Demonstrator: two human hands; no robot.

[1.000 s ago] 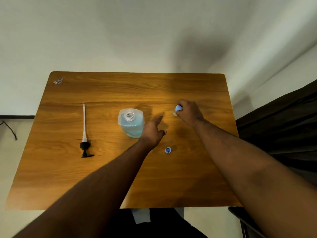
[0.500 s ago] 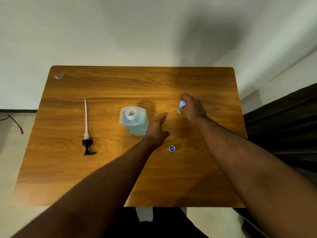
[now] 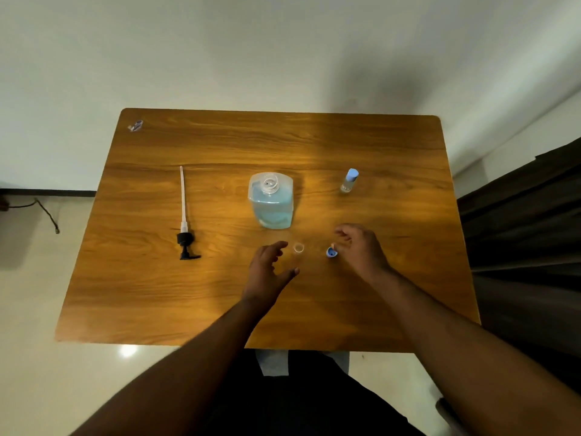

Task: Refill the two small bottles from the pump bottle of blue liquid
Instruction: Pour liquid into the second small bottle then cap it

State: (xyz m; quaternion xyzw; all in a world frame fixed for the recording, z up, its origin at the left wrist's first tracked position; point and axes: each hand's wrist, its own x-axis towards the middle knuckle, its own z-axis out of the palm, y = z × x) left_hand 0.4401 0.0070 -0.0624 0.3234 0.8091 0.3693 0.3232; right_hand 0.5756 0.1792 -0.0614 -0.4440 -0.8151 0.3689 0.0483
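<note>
The large bottle of blue liquid (image 3: 271, 201) stands open-necked at the table's middle. Its black pump head with a long white tube (image 3: 184, 221) lies to the left. One small clear bottle with a blue cap (image 3: 349, 180) stands upright at the right, apart from both hands. A second small clear bottle (image 3: 298, 251) stands uncapped between my hands. My left hand (image 3: 269, 272) is spread around it, fingers apart, just short of touching. My right hand (image 3: 361, 250) has its fingertips at a small blue cap (image 3: 331, 253) on the table; whether it grips the cap is unclear.
The wooden table (image 3: 220, 309) ends close in front of me and at the right beside a dark curtain (image 3: 528, 234). A small clear scrap (image 3: 135, 125) lies at the far left corner. A cable (image 3: 41, 209) trails on the floor to the left.
My right hand let go of the capped small bottle and drew back to the blue cap. My left hand shifted nearer, beside the uncapped small bottle. The camera moved closer.
</note>
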